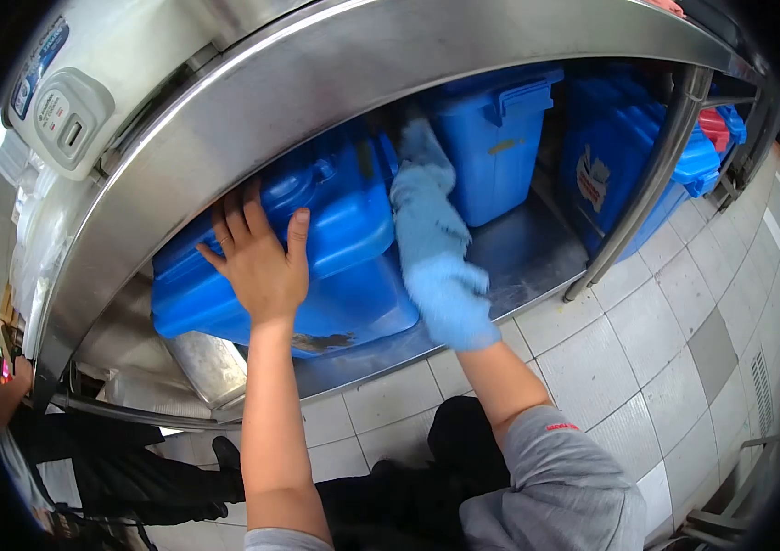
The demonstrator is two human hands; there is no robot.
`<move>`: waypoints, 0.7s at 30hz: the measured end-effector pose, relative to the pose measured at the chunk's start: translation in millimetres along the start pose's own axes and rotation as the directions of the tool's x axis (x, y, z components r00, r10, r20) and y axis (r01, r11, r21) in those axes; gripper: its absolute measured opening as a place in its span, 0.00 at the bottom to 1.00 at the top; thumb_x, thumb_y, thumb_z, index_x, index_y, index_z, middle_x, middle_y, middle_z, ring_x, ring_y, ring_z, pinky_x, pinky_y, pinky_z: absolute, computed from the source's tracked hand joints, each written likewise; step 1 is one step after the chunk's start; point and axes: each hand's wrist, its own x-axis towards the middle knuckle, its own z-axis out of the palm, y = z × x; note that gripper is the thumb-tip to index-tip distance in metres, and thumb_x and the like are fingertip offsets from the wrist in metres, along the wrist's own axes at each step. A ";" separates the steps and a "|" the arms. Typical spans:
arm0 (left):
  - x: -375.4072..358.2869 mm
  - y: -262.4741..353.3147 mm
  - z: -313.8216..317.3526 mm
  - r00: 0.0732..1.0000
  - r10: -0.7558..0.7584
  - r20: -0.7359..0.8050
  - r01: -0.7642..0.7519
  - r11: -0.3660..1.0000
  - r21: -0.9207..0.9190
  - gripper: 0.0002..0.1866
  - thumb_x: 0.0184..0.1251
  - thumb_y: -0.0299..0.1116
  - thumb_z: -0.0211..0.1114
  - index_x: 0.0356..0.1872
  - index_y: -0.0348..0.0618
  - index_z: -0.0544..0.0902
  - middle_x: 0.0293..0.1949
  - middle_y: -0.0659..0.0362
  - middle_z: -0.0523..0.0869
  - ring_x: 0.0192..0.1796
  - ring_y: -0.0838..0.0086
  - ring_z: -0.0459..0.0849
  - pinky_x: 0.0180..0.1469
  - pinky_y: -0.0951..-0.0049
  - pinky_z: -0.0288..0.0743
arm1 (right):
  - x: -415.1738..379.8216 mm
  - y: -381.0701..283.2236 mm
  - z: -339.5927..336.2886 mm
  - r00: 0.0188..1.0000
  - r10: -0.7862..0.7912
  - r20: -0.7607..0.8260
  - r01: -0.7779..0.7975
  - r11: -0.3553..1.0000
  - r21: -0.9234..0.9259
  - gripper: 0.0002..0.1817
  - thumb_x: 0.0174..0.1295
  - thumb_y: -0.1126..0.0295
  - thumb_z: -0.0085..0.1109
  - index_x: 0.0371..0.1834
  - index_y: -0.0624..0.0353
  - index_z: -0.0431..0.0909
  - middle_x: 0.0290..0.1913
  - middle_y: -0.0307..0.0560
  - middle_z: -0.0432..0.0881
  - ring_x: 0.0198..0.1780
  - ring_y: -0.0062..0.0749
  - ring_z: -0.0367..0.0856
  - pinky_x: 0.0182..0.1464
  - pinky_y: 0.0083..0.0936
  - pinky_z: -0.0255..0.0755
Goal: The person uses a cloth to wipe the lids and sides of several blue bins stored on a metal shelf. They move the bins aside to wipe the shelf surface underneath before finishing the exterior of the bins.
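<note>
Bare, with its fingers spread, my left hand (266,266) lies flat on the lid of a large blue plastic bin (362,298) on the low metal shelf. Light blue fuzzy covering, like a glove, wraps my right hand (449,298) up to the wrist. It reaches into the gap between this bin and a second blue bin (491,156). A bunched light blue cloth (422,188) extends from its fingers, its far end in shadow under the counter. My right fingers are blurred and mostly covered.
A curved steel counter edge (335,69) overhangs the shelf. A metal leg (651,184) stands before another blue bin (628,138) at right. A white appliance (68,110) sits on the counter. Another person's dark trouser leg (123,477) is on the tiled floor (656,367), lower left.
</note>
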 end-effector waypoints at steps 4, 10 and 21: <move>-2.1 -2.7 -0.4 1.000 -0.003 0.019 0.004 1.000 -0.019 0.35 0.62 0.62 0.45 0.62 0.48 0.65 0.63 0.49 0.63 0.68 0.53 0.56 0.61 0.30 0.40 | -19.2 -11.3 -5.3 0.990 -0.141 -0.008 0.140 0.989 -0.050 0.17 0.51 0.64 0.52 0.44 0.56 0.76 0.43 0.50 0.78 0.47 0.39 0.77 0.47 0.34 0.68; -2.4 -3.1 1.2 1.000 -0.001 0.003 0.001 1.000 -0.020 0.33 0.63 0.61 0.44 0.61 0.49 0.66 0.62 0.50 0.65 0.67 0.53 0.57 0.61 0.31 0.40 | 96.2 -21.6 -16.7 0.846 -0.488 0.216 0.531 0.727 -0.436 0.14 0.48 0.69 0.54 0.39 0.57 0.80 0.39 0.49 0.80 0.43 0.39 0.80 0.43 0.35 0.72; -0.4 -13.8 2.6 1.000 0.024 -0.019 -0.026 0.997 -0.077 0.31 0.64 0.60 0.45 0.60 0.51 0.69 0.59 0.51 0.69 0.65 0.54 0.61 0.64 0.35 0.40 | -12.1 -42.3 64.8 0.910 -0.371 -0.183 0.275 0.873 -0.402 0.16 0.53 0.66 0.50 0.45 0.54 0.76 0.41 0.45 0.78 0.46 0.40 0.76 0.51 0.35 0.68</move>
